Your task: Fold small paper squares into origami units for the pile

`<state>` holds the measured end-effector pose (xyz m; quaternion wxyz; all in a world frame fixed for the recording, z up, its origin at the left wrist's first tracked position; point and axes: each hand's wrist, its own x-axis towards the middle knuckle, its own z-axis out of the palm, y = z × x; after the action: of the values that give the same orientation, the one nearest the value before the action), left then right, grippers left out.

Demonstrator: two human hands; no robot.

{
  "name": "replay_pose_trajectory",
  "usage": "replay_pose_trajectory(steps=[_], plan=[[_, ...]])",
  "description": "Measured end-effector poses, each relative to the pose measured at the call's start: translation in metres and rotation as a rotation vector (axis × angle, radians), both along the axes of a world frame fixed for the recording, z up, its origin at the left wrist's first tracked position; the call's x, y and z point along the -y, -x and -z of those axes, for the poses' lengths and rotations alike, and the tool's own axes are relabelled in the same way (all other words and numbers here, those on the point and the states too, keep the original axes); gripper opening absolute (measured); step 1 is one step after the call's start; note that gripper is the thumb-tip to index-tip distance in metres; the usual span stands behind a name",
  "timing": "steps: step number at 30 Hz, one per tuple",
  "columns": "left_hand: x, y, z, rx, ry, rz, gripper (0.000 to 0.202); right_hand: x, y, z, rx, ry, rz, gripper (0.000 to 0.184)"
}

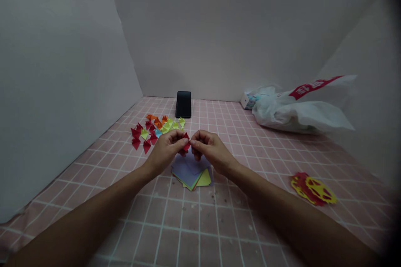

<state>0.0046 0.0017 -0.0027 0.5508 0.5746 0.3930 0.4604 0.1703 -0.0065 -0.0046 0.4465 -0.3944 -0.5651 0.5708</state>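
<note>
Between my two hands is a small folded piece of red paper (186, 143), held above a stack of coloured paper sheets (189, 171). My left hand (169, 145) pinches the paper with thumb and fingers. At its right side, the thumb and forefinger of my right hand (208, 147) close on the paper's edge. The stack has a purple sheet on top, with yellow, green and orange corners sticking out below. Just beyond my left hand lie several folded paper figures (153, 127) in red, orange, yellow and blue.
A black phone (183, 104) lies at the back of the pink tiled-pattern table (216, 221). To the back right, a white plastic bag (300, 110) rests beside a small box (247, 99). Red and yellow paper cutouts (313, 189) lie at the right. Pale walls (225, 33) enclose the table.
</note>
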Motion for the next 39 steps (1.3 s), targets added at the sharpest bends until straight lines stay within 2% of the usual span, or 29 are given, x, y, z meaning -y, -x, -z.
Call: replay_pose_trajectory(steps=[5,10,15,24,32,39], plan=[[-0.0011,-0.0002,0.0019,0.072,0.197,-0.035,0.027,-0.0026,-0.0006,0.0007,0.048,-0.148,-0.079,0.011],[0.0001,-0.0007,0.0012,0.094,0.214,-0.062,0.033,-0.0039,-0.0007,0.0037,0.075,-0.162,-0.111,0.009],[0.0018,-0.0016,-0.0001,0.084,0.249,-0.026,0.028,-0.0040,-0.0011,0.0061,0.097,-0.207,-0.087,0.004],[0.0023,-0.0025,0.0014,0.109,0.088,0.059,0.033,-0.0056,-0.0018,0.0007,-0.012,-0.173,0.089,0.014],[0.0028,-0.0031,0.0000,0.114,0.049,0.011,0.021,-0.0041,-0.0008,0.0000,0.015,-0.204,0.096,0.010],[0.0012,-0.0024,0.0036,0.142,0.006,-0.008,0.020,-0.0053,0.0005,0.0035,-0.023,-0.240,0.084,0.007]])
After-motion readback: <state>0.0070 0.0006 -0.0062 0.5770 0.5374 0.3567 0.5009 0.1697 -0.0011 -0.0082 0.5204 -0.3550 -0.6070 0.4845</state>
